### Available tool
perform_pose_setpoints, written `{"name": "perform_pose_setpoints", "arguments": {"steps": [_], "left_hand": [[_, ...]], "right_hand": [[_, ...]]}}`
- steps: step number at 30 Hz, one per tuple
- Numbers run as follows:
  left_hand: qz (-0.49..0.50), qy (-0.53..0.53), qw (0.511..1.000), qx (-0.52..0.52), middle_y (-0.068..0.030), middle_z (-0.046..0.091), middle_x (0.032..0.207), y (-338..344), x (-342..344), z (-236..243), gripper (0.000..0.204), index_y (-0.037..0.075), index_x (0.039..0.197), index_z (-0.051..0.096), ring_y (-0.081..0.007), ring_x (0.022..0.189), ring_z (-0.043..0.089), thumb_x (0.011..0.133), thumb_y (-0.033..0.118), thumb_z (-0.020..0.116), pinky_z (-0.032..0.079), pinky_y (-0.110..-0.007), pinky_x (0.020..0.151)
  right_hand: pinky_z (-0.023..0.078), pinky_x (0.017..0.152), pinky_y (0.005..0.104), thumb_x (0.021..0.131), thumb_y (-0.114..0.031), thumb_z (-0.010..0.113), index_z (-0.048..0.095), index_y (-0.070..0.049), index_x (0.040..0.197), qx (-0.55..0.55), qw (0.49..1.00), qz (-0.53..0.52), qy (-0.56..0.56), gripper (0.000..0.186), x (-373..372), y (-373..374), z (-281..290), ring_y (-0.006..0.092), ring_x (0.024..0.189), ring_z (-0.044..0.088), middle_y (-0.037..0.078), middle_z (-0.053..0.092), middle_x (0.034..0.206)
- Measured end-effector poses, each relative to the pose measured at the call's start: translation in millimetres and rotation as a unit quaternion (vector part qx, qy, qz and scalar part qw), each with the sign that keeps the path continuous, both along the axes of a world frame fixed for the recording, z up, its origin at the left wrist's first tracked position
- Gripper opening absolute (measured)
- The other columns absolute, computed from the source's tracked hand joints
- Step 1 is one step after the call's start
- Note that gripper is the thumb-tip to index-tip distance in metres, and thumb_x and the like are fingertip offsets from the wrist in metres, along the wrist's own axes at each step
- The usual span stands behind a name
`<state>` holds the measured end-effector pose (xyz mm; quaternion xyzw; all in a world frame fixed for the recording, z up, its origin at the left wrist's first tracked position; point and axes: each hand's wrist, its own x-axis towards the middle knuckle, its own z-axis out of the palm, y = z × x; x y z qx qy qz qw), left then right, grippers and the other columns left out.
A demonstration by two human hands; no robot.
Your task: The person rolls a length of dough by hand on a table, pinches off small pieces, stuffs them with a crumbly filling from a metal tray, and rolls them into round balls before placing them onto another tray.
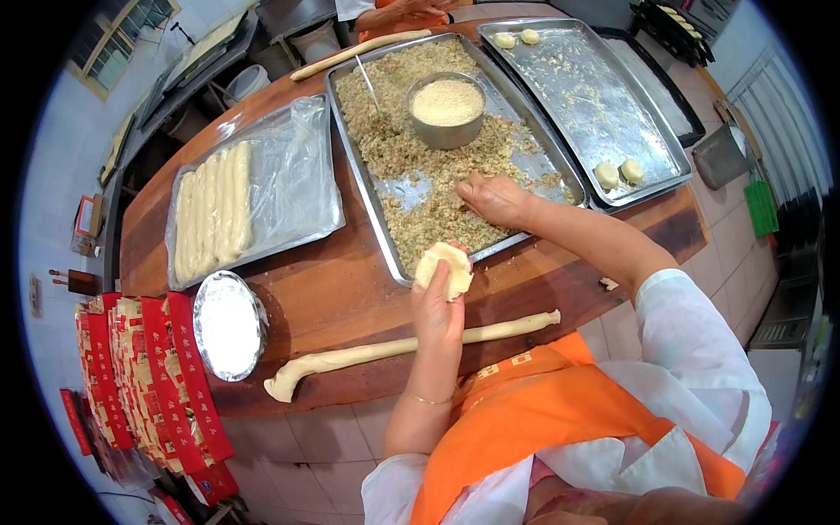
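A flattened round of dough (444, 269) rests in my left hand (437, 306), the thumb pressed over it, just off the near edge of the filling tray. My right hand (494, 199) reaches into the crumbly brown filling (429, 223), its fingers closed at the surface of the heap. The filling lies in a large metal tray (391, 265), which also holds a metal bowl (446, 131) of pale grains and a thin-handled utensil (367, 83). Below my left hand a long rope of dough (411, 348) stretches along the near side of the wooden table.
On the left, a film-covered tray (293, 188) carries several dough strips (213, 210), with a bowl of white powder (229, 325) nearer me. Round dough balls (605, 175) sit on the right tray (582, 96). Another dough rope (359, 54) and a person's hands (416, 10) are at the far side.
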<state>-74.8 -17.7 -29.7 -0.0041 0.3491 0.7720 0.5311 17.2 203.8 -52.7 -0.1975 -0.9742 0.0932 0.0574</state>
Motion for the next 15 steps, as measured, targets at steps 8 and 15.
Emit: {"name": "perform_pose_setpoints", "arguments": {"steps": [8, 15], "left_hand": [[-0.014, 0.036, 0.999, 0.019, -0.0177, 0.067, 0.117, 11.5, 8.1, -11.4, 0.031, -0.004, 0.126, 0.056, -0.0273, 0.107, 0.067, 0.097, 0.002, 0.060, 0.056, -0.038, 0.091], [-0.042, 0.036, 0.998, -0.004, -0.0176, 0.067, 0.117, 14.1, 12.1, -2.0, 0.030, -0.005, 0.125, 0.056, -0.0276, 0.106, 0.067, 0.096, 0.000, 0.056, 0.057, -0.038, 0.090]], "right_hand": [[0.048, 0.051, 0.0407, 0.098, -0.033, 0.052, 0.060, -0.007, 0.103, -0.228, 0.925, -0.208, 0.222, 0.027, -3.4, 25.3, -13.8, 0.0293, 0.059, 0.059, 0.017, 0.065, 0.079], [0.037, 0.051, 0.0242, 0.103, -0.040, 0.048, 0.059, -0.009, 0.106, -0.569, 0.730, -0.244, 0.290, 0.033, 5.2, 4.3, 16.5, 0.0071, 0.060, 0.043, 0.000, 0.060, 0.085]]}}
